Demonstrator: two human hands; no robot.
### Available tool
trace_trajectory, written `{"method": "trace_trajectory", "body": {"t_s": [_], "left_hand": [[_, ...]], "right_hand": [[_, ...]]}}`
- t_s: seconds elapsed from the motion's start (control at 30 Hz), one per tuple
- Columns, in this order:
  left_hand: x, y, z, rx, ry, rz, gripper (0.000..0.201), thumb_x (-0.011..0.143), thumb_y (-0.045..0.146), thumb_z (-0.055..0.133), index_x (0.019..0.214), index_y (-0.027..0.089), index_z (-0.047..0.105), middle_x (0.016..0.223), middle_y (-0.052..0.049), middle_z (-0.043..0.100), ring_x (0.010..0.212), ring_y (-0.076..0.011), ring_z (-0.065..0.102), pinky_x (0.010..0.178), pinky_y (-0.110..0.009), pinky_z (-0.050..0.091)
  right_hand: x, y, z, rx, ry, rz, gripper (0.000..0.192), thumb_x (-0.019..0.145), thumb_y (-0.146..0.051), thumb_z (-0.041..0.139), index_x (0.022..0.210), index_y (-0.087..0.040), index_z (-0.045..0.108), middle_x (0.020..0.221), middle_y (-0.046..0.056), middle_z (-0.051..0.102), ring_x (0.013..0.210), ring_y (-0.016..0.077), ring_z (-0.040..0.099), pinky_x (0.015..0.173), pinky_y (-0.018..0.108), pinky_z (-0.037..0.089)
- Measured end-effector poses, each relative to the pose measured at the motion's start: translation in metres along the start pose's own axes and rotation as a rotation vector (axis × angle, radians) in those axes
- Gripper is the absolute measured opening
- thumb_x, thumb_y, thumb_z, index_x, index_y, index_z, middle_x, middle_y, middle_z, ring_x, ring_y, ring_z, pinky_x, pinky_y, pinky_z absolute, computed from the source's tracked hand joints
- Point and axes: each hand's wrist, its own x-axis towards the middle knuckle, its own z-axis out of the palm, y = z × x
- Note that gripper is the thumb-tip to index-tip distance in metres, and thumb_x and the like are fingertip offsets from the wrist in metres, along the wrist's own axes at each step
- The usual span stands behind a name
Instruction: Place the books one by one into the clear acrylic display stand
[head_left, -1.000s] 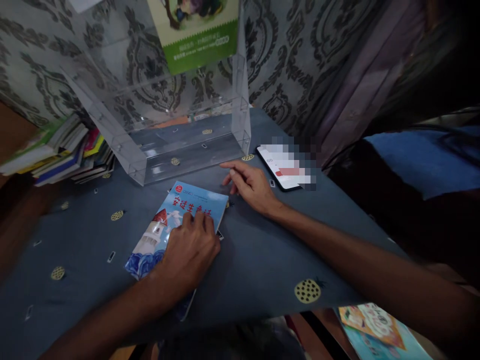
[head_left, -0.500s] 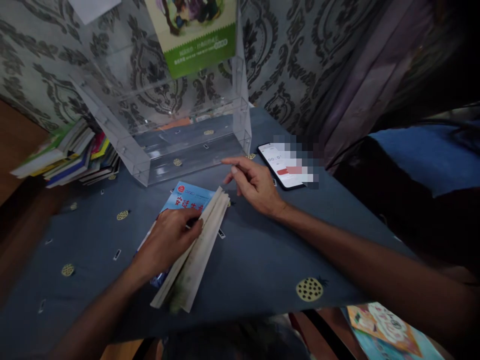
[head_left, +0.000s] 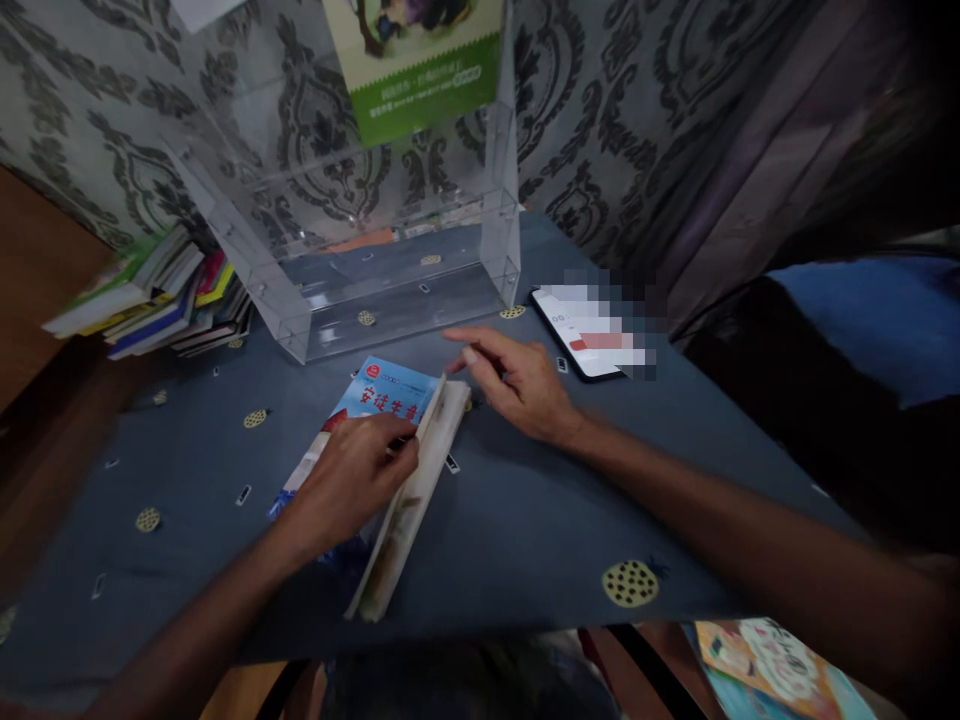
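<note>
In the head view, the book (head_left: 394,395) lies on the tabletop (head_left: 525,540) beneath the left hand (head_left: 356,465), the nearer one, its long axis running near left to far right. The left fingers pinch the raised right edge; the right hand (head_left: 525,390), loosely parted and holding nothing, hovers just beyond the far right corner. Glossy blue cover, pale thin pages, dark pineapple-print cloth, clear hard plastic rack (head_left: 504,240) at the far side.

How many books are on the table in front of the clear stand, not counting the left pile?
1: the blue-covered Andersen fairy-tale book, partly open under the left hand; the right hand is near its top. Another could be hidden beneath.
</note>
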Motion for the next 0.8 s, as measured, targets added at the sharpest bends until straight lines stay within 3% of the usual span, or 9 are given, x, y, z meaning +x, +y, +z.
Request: {"method": "trace_trajectory", "body": {"t_s": [0.13, 0.33, 0.43, 0.57, 0.67, 0.8], "left_hand": [[-0.002, 0.004, 0.008, 0.123, -0.016, -0.016, 0.023, 0.093, 0.016, 0.051, 0.082, 0.018, 0.071, 0.084, -0.003, 0.074, 0.081, -0.0179, 0.069, 0.074, -0.028, 0.046], [-0.010, 0.017, 0.024, 0.387, -0.046, 0.001, 0.021, 0.098, 0.024, 0.052, 0.094, 0.015, 0.070, 0.099, -0.010, 0.072, 0.098, -0.0279, 0.067, 0.082, -0.041, 0.054], [-0.015, 0.014, 0.025, 0.432, -0.071, 0.062, 0.023, 0.100, 0.026, 0.050, 0.098, 0.015, 0.070, 0.106, -0.011, 0.071, 0.104, -0.0292, 0.064, 0.083, -0.043, 0.056], [-0.022, -0.017, 0.013, 0.379, -0.046, 0.138, 0.026, 0.103, 0.024, 0.045, 0.108, 0.017, 0.069, 0.116, -0.008, 0.070, 0.109, -0.0238, 0.062, 0.096, -0.041, 0.053], [-0.033, -0.049, 0.000, 0.375, 0.052, 0.024, 0.027, 0.101, 0.026, 0.050, 0.123, 0.021, 0.065, 0.130, -0.008, 0.064, 0.118, -0.0254, 0.057, 0.097, -0.043, 0.051], [-0.044, -0.071, -0.006, 0.314, 0.110, -0.064, 0.029, 0.099, 0.027, 0.055, 0.127, 0.023, 0.064, 0.133, -0.008, 0.062, 0.119, -0.0246, 0.056, 0.095, -0.040, 0.052]], "right_hand": [[0.000, 0.002, -0.002, -0.107, -0.072, -0.043, 0.033, 0.100, -0.031, 0.043, 0.122, -0.022, 0.066, 0.085, 0.003, 0.074, 0.066, 0.0157, 0.064, 0.065, 0.029, 0.049], [-0.002, 0.008, 0.001, -0.189, -0.084, -0.090, 0.033, 0.100, -0.031, 0.043, 0.116, -0.021, 0.070, 0.078, 0.003, 0.073, 0.059, 0.0162, 0.061, 0.062, 0.030, 0.047], [-0.003, 0.013, 0.006, -0.235, -0.180, -0.093, 0.031, 0.098, -0.032, 0.045, 0.110, -0.022, 0.072, 0.077, 0.005, 0.073, 0.060, 0.0182, 0.063, 0.060, 0.031, 0.047], [-0.004, 0.014, 0.009, -0.335, -0.278, -0.119, 0.028, 0.097, -0.033, 0.048, 0.101, -0.021, 0.073, 0.085, 0.008, 0.076, 0.070, 0.0232, 0.070, 0.064, 0.035, 0.051], [-0.003, 0.012, 0.010, -0.407, -0.285, -0.163, 0.031, 0.098, -0.035, 0.045, 0.100, -0.020, 0.073, 0.082, 0.010, 0.075, 0.069, 0.0248, 0.069, 0.062, 0.037, 0.052], [0.000, 0.016, 0.014, -0.369, -0.308, -0.257, 0.029, 0.099, -0.031, 0.044, 0.107, -0.019, 0.070, 0.098, 0.013, 0.076, 0.091, 0.0281, 0.071, 0.079, 0.043, 0.059]]}}
